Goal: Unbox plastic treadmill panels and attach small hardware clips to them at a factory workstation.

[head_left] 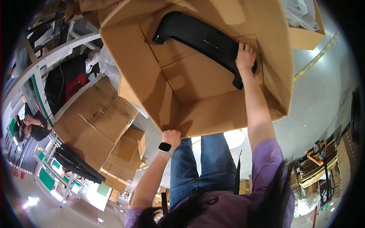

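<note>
Wispy hair (269, 195), glossy curved panel (201, 41), cardboard box (213, 117)

Black panel (201, 38), brown box (216, 117), blue jeans (218, 163)

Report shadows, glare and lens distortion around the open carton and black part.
Head view: fisheye bows the white rail at left and blackens the corners; shadows fall inside the open carton; the black part looks mostly dark; the floor shines near the yellow line; a light at lower left glares.
</note>
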`<state>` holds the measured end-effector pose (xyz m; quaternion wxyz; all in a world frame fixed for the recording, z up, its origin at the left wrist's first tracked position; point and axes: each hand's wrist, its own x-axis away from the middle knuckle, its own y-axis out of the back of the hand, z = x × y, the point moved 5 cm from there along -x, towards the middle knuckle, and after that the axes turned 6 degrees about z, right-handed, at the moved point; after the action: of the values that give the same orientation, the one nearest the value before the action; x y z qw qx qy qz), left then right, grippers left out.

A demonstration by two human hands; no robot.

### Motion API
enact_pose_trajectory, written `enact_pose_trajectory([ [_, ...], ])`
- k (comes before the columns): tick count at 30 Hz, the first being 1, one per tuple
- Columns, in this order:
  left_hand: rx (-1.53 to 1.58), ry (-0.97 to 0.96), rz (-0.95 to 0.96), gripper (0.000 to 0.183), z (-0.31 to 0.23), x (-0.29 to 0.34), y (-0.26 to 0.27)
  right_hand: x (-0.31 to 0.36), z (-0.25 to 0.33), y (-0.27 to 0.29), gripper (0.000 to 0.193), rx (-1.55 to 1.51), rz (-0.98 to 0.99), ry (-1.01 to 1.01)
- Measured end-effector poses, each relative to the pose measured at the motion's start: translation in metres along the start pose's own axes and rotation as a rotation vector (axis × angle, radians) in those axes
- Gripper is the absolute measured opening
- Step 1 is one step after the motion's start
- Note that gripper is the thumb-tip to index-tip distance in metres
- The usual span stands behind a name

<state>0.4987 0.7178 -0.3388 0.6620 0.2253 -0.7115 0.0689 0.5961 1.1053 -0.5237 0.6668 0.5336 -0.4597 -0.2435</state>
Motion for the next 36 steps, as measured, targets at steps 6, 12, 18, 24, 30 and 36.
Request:
enact_pose_trajectory([
  [6, 0.135, -0.049, -0.053, 0.038, 0.006, 0.008, 0.02, 0.001, 0.008, -0.002, 0.026, -0.015, 0.447, 0.214],
  [12, 0.412, -0.074, -0.261, 0.055, 0.014, 0.032, 0.032, 0.054, 0.045, 0.081, 0.054, -0.474, 0.517, 0.127],
  [18, 0.746, -0.159, -0.539, 0.039, 0.005, 0.068, 0.03, 0.1, 0.073, 0.117, 0.082, -0.855, 0.633, 0.368],
  [24, 1.139, -0.115, -0.79, 0.039, 0.019, 0.124, 0.013, 0.161, 0.074, 0.205, 0.068, -1.448, 0.768, -0.042],
  [30, 1.455, -0.577, -0.848, 0.043, -0.012, 0.188, 0.0, 0.27, 0.085, 0.315, 0.078, -1.477, 0.222, 0.233],
  [36, 2.246, -0.635, -0.977, 0.029, -0.037, 0.259, -0.05, 0.417, 0.153, 0.328, 0.091, -1.626, 0.057, 0.251],
])
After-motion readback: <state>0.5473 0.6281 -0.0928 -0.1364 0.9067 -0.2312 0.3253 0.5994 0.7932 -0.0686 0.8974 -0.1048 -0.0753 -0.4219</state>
